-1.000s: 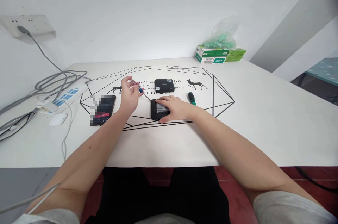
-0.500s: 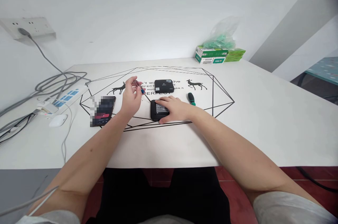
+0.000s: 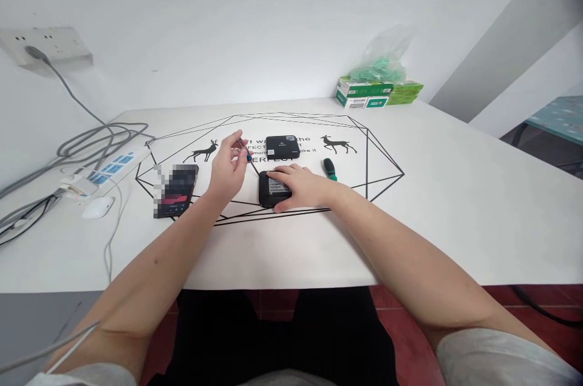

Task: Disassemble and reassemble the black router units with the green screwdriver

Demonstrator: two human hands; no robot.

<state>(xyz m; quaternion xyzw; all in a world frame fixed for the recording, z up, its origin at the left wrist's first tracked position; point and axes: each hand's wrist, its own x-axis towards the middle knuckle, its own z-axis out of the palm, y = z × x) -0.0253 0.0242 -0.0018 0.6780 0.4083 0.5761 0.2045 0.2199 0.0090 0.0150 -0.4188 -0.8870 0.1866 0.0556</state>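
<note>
My left hand [image 3: 226, 169] is closed round a thin screwdriver [image 3: 249, 158] with a blue part near its fingers. The slanting shaft reaches down to the upper left corner of a small black box [image 3: 266, 199] with a white printed label. Flat over that box's right side lies my right hand [image 3: 306, 186], its fingers stretched out and pressing on the top. Just behind sits a second flat black box [image 3: 283, 147], with small stickers on it. To the right of my right hand is a black and green handle [image 3: 329, 169], probably of another screwdriver.
Left of my left hand lies a phone [image 3: 177, 189], partly blurred out. A white power strip [image 3: 116, 169], a white earphone case [image 3: 98, 208] and grey cables [image 3: 91, 131] occupy the left side. Green and white boxes [image 3: 364, 90] topped by a plastic bag [image 3: 385, 58] stand at the back.
My left hand and the screwdriver have turned slightly, the fingers tilting a little to the right. My right hand and the box keep their places; the whole view shifts slightly.
</note>
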